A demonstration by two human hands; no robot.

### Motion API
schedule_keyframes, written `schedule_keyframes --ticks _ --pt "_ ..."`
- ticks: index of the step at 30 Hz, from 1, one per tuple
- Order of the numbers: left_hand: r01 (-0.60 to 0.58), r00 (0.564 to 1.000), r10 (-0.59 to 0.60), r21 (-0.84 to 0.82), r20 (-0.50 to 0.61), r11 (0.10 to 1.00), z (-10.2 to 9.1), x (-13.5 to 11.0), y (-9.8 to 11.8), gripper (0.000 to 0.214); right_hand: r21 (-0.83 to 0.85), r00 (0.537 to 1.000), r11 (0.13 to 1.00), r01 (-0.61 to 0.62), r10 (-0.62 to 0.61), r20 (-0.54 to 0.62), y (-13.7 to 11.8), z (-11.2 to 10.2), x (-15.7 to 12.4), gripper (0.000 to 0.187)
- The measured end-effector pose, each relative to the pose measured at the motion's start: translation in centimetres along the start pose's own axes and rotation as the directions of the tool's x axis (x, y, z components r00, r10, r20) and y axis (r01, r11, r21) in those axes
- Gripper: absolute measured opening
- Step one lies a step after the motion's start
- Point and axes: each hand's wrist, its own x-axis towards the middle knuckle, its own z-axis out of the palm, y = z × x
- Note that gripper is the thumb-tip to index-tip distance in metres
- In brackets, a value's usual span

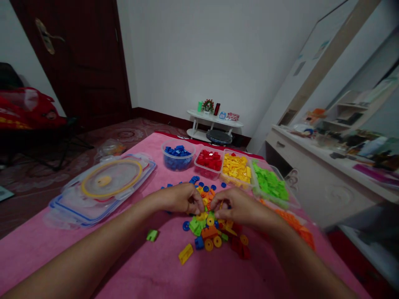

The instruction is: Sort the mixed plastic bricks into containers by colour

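Pile: loose bricks (207, 232), lower centre, on the cloth (124, 265).
Hands: left hand (182, 198) and right hand (238, 207) side by side, on the pile's far edge.
Tubs (237, 168): a row behind the pile (bricks inside).
Lids (102, 187): stacked, centre left.

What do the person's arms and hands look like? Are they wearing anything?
Both are bare. The left hand and the right hand have no gloves, and no ring shows in this dim, slightly blurry picture. The left forearm and the right forearm show no sleeve, watch or bracelet as far as the picture's edge.
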Motion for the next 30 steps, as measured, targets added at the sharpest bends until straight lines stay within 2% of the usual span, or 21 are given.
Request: schedule_keyframes --ticks 2,3,5,8,11,13,16,18,19,21,24,27,30 --pt "-0.045 0.999 0.046 0.121 -0.010 0.992 0.2 -0.1 0.0 0.023 0.101 0.996 0.995 0.016 -0.025 0.090 -0.3 1.9 0.6 0.020" --pt "-0.051 0.997 0.059 0.174 -0.041 0.983 0.3 -0.1 -0.1 0.024 0.122 0.996 0.992 0.009 -0.019 0.082 0.1 2.5 0.9 0.020" --pt "-0.016 0.989 0.054 0.268 -0.136 0.963 0.2 0.0 -0.3 0.024 0.096 0.999 0.995 -0.032 0.036 -0.038 1.4 3.1 1.7 0.021" --pt "0.102 0.959 0.008 0.370 -0.285 0.924 -0.6 0.0 -0.7 0.020 -0.045 0.954 0.990 -0.130 0.113 -0.279 3.1 3.1 2.3 0.022" --pt "0.192 0.934 -0.037 0.411 -0.355 0.891 -1.4 -0.4 -0.5 0.020 -0.149 0.929 0.973 -0.177 0.116 -0.352 3.4 2.7 2.0 0.022" --pt "0.192 0.947 -0.068 0.385 -0.313 0.903 -1.6 -0.8 0.0 0.018 -0.170 0.946 0.971 -0.165 0.107 -0.306 2.9 2.4 1.4 0.020" --pt "0.077 0.996 -0.062 0.272 -0.066 0.959 -0.9 -1.3 1.0 0.018 -0.125 0.978 0.986 -0.114 0.090 -0.186 1.6 2.2 0.6 0.018" --pt "-0.018 0.999 0.007 0.274 0.044 0.962 0.1 -1.4 1.5 0.024 -0.082 0.991 0.994 -0.076 0.065 -0.120 0.6 2.2 0.1 0.017" --pt "-0.041 0.999 0.030 0.325 0.042 0.945 0.7 -1.3 1.7 0.027 -0.071 0.995 0.996 -0.053 0.047 -0.088 0.1 2.4 0.0 0.016" --pt "-0.023 0.998 0.046 0.460 -0.040 0.888 1.7 -1.0 1.8 0.023 -0.071 1.000 0.997 -0.009 0.006 -0.030 -0.6 2.9 -0.1 0.017" --pt "0.035 0.994 0.030 0.553 -0.109 0.832 2.4 -0.7 1.8 0.012 -0.129 1.000 0.992 0.014 -0.017 -0.022 -0.9 3.9 0.1 0.017" --pt "0.066 0.996 -0.026 0.534 -0.083 0.843 1.6 -1.0 1.9 0.008 -0.321 0.995 0.942 -0.097 0.086 -0.048 -0.8 4.3 0.4 0.006" --pt "0.142 0.988 -0.094 0.489 -0.122 0.861 -0.1 -1.6 1.8 0.010 -0.478 0.976 0.851 -0.218 0.204 -0.082 -1.1 4.0 0.4 0.015"
